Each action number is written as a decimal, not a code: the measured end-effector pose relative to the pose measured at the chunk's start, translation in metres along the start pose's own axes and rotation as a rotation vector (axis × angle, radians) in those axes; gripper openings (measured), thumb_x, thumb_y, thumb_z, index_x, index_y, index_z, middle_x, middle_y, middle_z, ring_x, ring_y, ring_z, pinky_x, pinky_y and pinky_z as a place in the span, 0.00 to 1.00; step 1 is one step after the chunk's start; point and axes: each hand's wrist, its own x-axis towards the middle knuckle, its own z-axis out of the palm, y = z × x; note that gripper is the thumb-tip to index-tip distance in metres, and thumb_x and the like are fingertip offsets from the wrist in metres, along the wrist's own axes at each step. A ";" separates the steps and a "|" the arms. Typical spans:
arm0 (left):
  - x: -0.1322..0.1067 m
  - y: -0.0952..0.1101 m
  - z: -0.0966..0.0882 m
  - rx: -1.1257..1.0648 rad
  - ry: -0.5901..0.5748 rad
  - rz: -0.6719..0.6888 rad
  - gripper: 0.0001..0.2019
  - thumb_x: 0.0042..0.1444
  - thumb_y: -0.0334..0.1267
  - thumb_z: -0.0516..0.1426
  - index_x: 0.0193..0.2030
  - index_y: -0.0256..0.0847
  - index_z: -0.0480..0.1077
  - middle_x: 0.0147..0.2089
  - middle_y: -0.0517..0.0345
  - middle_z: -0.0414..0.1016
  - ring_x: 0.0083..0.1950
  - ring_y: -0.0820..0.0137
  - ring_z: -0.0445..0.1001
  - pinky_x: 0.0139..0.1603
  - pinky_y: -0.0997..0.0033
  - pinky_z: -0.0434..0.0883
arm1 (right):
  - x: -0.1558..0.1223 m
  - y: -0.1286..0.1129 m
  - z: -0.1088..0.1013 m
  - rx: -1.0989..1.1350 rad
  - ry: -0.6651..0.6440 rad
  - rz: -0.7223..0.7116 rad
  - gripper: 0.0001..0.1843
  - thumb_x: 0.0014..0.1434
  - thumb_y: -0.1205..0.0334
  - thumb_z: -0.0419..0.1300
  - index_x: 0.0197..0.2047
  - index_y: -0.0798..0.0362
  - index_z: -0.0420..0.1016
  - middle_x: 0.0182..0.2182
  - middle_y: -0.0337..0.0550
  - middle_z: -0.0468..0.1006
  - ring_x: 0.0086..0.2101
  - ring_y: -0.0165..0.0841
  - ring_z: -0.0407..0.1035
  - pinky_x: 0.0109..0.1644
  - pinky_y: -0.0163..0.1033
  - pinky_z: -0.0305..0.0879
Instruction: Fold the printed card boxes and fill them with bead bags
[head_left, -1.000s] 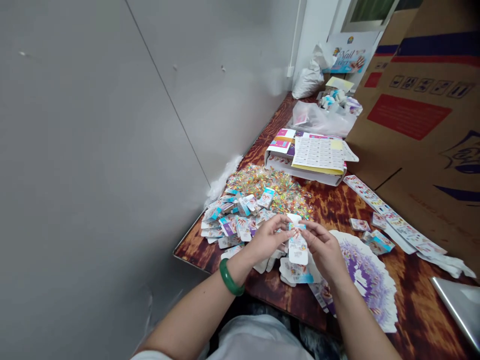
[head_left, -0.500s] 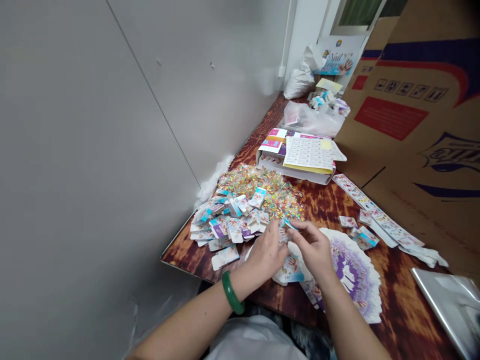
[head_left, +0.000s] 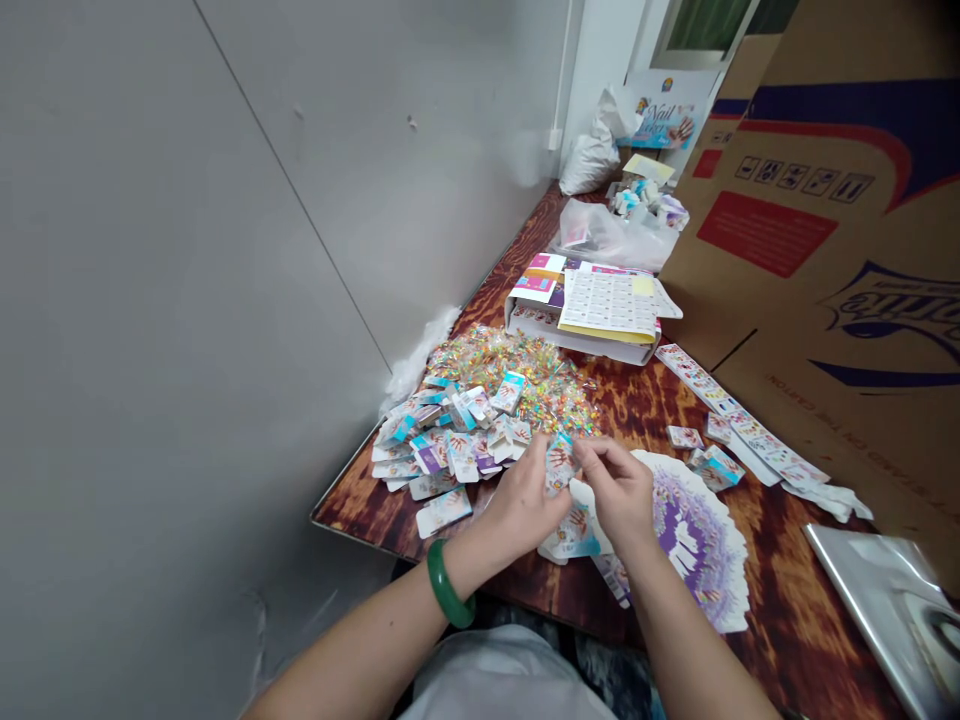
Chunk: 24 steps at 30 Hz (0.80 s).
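Note:
Between my two hands is a small printed card box (head_left: pixel 559 462), white and blue with a hand picture on it. My left hand (head_left: pixel 525 505) grips its left side, fingers behind and thumb low in front. The fingers of my right hand (head_left: pixel 619 490) pinch its upper right edge. Just below lie flat printed box blanks (head_left: pixel 579 528), partly hidden by my hands. To the left spreads a pile of small boxes (head_left: pixel 457 440), some with flaps standing up. Behind them is a heap of small clear packets with colourful bits (head_left: pixel 517 365).
A round fan of purple and white blanks (head_left: pixel 701 545) lies right of my hands. Further right are a few small boxes (head_left: pixel 716 467), a sticker strip (head_left: pixel 772 440) and a silvery plastic packet (head_left: pixel 862 590). A large carton (head_left: pixel 847 250) stands at the right, a wall (head_left: pixel 225 300) at the left.
The small box in my hands has turned so that more of its printed front shows. The whole view has shifted slightly; the other things lie as before.

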 end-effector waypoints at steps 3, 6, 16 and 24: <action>0.000 -0.002 -0.010 0.009 0.002 -0.041 0.18 0.49 0.34 0.52 0.49 0.40 0.55 0.38 0.56 0.67 0.38 0.66 0.69 0.40 0.65 0.67 | -0.008 0.002 0.004 -0.156 -0.087 -0.204 0.10 0.58 0.59 0.55 0.42 0.49 0.75 0.38 0.45 0.75 0.40 0.36 0.68 0.43 0.40 0.65; 0.000 -0.017 -0.030 0.088 -0.006 -0.066 0.20 0.50 0.36 0.52 0.51 0.39 0.54 0.40 0.55 0.68 0.39 0.65 0.70 0.41 0.64 0.68 | -0.010 0.007 0.000 -0.339 -0.310 -0.293 0.21 0.58 0.58 0.56 0.56 0.47 0.66 0.48 0.48 0.71 0.49 0.39 0.65 0.51 0.45 0.62; 0.012 -0.075 -0.111 0.711 0.323 -0.264 0.29 0.52 0.51 0.54 0.56 0.36 0.56 0.52 0.40 0.63 0.55 0.42 0.59 0.47 0.37 0.61 | 0.052 0.082 -0.101 -1.076 -0.393 0.090 0.25 0.57 0.49 0.55 0.52 0.56 0.71 0.50 0.55 0.71 0.51 0.45 0.63 0.54 0.45 0.57; -0.050 0.010 0.034 0.384 -0.082 0.576 0.21 0.56 0.42 0.54 0.56 0.42 0.59 0.56 0.48 0.65 0.62 0.59 0.57 0.60 0.57 0.58 | 0.048 0.102 -0.117 -1.082 -0.460 0.139 0.27 0.57 0.44 0.52 0.53 0.50 0.71 0.51 0.51 0.71 0.51 0.45 0.63 0.53 0.44 0.58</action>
